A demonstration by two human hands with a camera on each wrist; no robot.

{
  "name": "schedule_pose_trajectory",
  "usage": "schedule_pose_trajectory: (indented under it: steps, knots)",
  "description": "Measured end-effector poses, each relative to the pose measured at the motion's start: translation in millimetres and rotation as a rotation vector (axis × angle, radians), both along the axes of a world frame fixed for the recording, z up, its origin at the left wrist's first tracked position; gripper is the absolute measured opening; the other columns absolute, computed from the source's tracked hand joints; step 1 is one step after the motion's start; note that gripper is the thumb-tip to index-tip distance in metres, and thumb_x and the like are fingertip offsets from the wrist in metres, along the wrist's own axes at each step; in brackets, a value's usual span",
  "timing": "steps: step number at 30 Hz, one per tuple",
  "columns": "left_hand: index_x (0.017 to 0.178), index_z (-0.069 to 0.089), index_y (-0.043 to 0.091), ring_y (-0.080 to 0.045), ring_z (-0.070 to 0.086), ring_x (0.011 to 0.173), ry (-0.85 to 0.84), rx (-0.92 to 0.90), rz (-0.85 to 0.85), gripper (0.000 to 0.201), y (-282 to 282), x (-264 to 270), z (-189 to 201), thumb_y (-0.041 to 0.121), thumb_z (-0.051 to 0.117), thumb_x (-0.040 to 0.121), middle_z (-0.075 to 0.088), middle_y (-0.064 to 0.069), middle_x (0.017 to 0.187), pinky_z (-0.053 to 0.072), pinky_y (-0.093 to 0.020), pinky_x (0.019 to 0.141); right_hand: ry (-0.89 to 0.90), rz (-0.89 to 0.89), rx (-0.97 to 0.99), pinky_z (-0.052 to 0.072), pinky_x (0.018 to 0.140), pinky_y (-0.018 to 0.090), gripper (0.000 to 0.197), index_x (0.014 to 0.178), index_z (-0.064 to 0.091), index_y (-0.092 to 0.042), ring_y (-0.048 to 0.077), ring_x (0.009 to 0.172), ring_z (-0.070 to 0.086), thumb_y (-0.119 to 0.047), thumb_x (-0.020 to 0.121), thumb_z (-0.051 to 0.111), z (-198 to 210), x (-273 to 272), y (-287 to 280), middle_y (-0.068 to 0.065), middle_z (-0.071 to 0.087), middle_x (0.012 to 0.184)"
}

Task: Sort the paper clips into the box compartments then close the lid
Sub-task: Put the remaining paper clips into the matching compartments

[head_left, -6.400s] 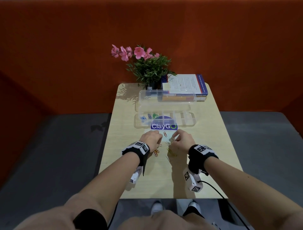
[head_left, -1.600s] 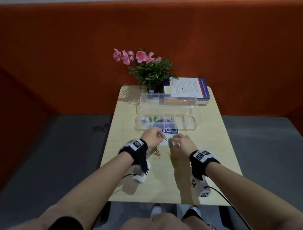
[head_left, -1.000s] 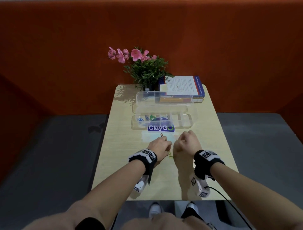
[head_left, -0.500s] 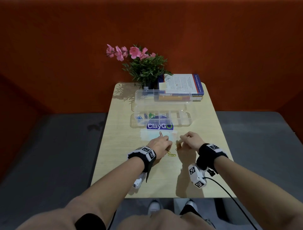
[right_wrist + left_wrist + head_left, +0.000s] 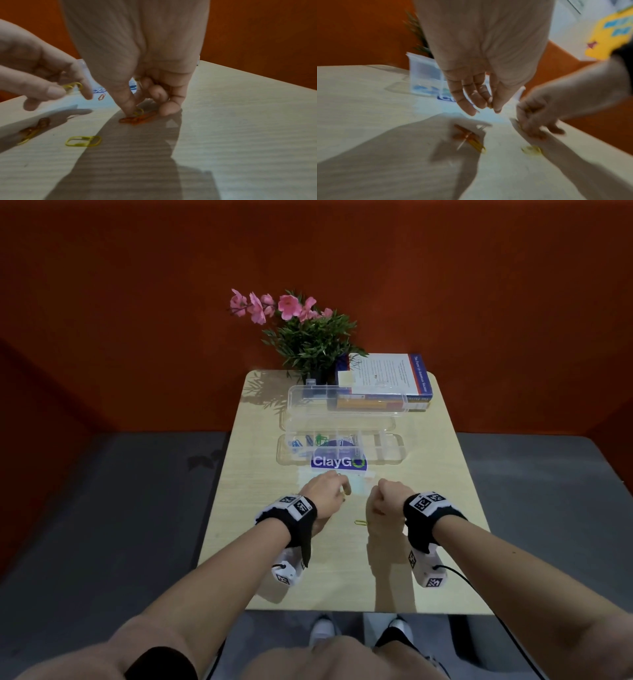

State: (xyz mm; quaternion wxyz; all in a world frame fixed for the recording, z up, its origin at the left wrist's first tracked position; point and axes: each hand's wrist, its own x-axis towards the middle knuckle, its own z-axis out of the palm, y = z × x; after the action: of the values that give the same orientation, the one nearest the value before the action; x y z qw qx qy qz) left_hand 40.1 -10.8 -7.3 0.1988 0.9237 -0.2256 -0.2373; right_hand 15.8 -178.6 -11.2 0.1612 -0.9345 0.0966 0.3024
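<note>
The clear compartment box (image 5: 390, 453) stands open at mid table, its lid (image 5: 342, 409) tipped back, with blue, green and silver clips in its left compartments. My left hand (image 5: 344, 491) hovers just above the table and pinches a yellow paper clip (image 5: 73, 85) between thumb and finger. My right hand (image 5: 137, 109) is curled down on the table, thumb and finger pinching a yellow clip (image 5: 139, 111) that lies on orange clips (image 5: 139, 119). One yellow clip (image 5: 360, 522) lies loose between the hands. More orange and yellow clips (image 5: 469, 138) lie under the left hand.
A potted plant with pink flowers (image 5: 308, 337) and a stack of books (image 5: 387, 381) stand at the table's far edge behind the box. A blue ClayGo sticker (image 5: 339, 463) is on the table in front of the box. Grey floor lies on both sides of the table.
The left hand has risen slightly with its yellow clip. The right hand has curled down onto the clips on the table.
</note>
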Motion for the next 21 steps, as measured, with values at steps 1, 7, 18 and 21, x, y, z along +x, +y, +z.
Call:
schedule_pose_trajectory:
  steps: [1, 7, 18, 21]
  knots:
    - [0.109, 0.062, 0.011, -0.028, 0.061, 0.110, 0.033, -0.044, 0.055, 0.023, 5.7, 3.8, 1.4, 0.013, 0.045, 0.095, 0.058, -0.013, 0.118, 0.048, -0.040, 0.095, -0.004, -0.007, 0.017, 0.039, 0.073, 0.031, 0.027, 0.113, 0.048, -0.003, 0.030, 0.094, 0.056, -0.018, 0.090, 0.046, -1.0, -0.2, -1.9, 0.016, 0.060, 0.117]
    - [0.074, 0.059, 0.015, -0.022, 0.057, 0.063, 0.287, -0.235, 0.391, 0.028, 29.5, 6.5, -0.2, 0.005, 0.039, 0.092, 0.060, -0.005, 0.069, 0.053, -0.037, 0.068, -0.172, -0.497, 0.515, 0.040, 0.060, 0.029, 0.010, 0.082, 0.050, -0.007, 0.025, 0.072, 0.051, -0.012, 0.090, 0.047, -0.1, 0.1, -10.0, 0.011, 0.054, 0.080]
    - [0.098, 0.066, 0.017, -0.030, 0.063, 0.102, 0.053, 0.120, 0.051, 0.018, 28.6, -6.8, -8.5, 0.018, 0.051, 0.087, 0.070, -0.008, 0.110, 0.050, -0.034, 0.085, -0.055, -0.854, 1.036, 0.036, 0.050, 0.027, 0.013, 0.079, 0.056, -0.005, 0.022, 0.051, 0.044, 0.001, 0.083, 0.046, 5.7, -28.9, -6.0, 0.017, 0.055, 0.069]
    - [0.104, 0.064, 0.019, -0.030, 0.063, 0.107, 0.026, 0.071, 0.109, 0.023, 31.3, -3.6, -7.5, 0.012, 0.048, 0.090, 0.069, -0.008, 0.115, 0.049, -0.034, 0.088, -0.025, -0.790, 0.964, 0.034, 0.048, 0.026, 0.018, 0.068, 0.056, -0.004, 0.023, 0.050, 0.046, -0.001, 0.080, 0.043, 2.2, -33.7, 0.4, 0.012, 0.054, 0.062]
